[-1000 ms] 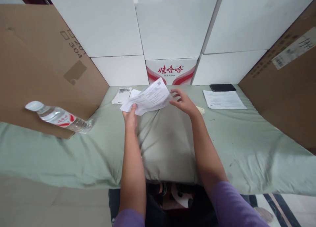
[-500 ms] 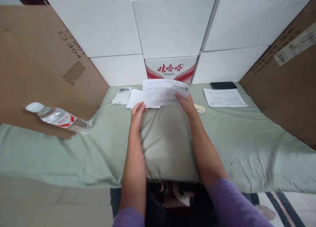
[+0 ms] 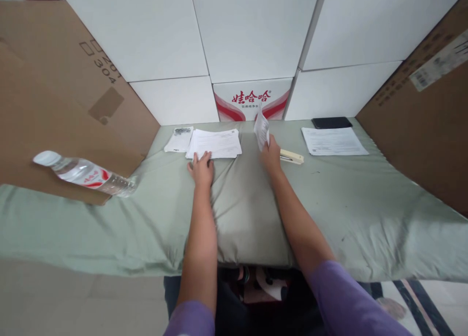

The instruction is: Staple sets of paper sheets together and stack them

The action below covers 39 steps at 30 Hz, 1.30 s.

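Observation:
My left hand rests fingers-down on the near edge of a stack of printed papers lying flat on the green cloth. My right hand holds a few printed sheets upright, seen almost edge-on. A cream stapler lies just right of my right hand. A small clear bag of staples or clips sits left of the stack.
A water bottle lies on its side at the left. Another printed sheet and a black phone lie at the right back. White boxes and brown cardboard panels wall in the green-covered table.
The sheets passed from my left hand to my right, which swung them right and upright. My left hand dropped onto the flat stack, which now lies uncovered.

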Motion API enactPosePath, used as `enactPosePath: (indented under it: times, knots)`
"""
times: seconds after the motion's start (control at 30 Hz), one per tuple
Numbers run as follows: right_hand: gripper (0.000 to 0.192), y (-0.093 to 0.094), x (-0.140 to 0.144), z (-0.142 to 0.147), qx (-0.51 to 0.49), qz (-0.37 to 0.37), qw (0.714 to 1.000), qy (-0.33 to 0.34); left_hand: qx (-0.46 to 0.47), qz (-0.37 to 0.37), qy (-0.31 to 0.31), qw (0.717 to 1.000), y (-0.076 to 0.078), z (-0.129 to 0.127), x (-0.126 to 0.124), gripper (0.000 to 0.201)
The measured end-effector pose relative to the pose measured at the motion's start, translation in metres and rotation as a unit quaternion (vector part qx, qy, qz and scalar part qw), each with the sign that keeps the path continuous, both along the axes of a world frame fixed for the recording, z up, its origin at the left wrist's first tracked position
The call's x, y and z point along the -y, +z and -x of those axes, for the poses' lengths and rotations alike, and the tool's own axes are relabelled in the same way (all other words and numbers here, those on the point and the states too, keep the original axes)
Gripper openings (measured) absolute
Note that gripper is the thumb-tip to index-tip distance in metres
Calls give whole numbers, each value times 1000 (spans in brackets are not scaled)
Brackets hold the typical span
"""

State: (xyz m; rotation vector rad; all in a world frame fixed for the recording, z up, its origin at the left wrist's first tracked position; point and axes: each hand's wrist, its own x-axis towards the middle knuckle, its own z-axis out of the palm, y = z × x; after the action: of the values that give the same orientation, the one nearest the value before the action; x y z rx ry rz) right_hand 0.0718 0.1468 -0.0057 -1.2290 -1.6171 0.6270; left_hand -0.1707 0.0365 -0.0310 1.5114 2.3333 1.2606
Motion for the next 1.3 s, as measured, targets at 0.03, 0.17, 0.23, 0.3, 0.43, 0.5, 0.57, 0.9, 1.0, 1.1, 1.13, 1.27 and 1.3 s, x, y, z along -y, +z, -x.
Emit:
enactPosePath:
  times: [0.03,0.17,0.23,0.3,0.43,0.5,0.57,0.9,1.0,1.1,1.13,1.27,1.3]
  knots:
    - [42,-1,1,2,2,1,1000,-2,-1,2,11,1000,-1,1,0,40]
    - [45,-4,2,6,15,23,1000,0,-13,2,53,999,-2,4,1,36]
    - [46,-5,2,6,11,28,1000,3,-14,-2,63,998,-3,6,2,33]
    - [46,-6,1,7,-2,26,1000,7,-15,-6,68,998,-3,6,3,30]
    - [40,-2,1,7,-30,30,999,8,-27,-21,82,996,1,6,5,29]
    - [39,3,1,6,-47,30,998,-3,-31,-27,87,995,5,5,6,27]
    - [41,8,0,4,-64,21,998,-17,-34,-29,90,995,9,4,7,25]
    - [56,11,-21,17,-313,199,926,71,-32,-39,32,998,7,14,7,17]
    - [56,4,-16,23,-284,285,908,118,8,-41,75,996,7,17,7,17]
    - [55,-3,-11,25,-198,279,931,124,34,-53,149,987,9,20,8,14]
    - [54,-5,-10,25,-158,259,945,122,39,-56,175,982,9,22,8,13]
    - [49,-8,-9,26,-40,193,973,123,91,-48,239,966,6,31,11,30]
    - [48,-8,-8,27,-27,189,973,129,115,-50,242,962,4,34,11,34]
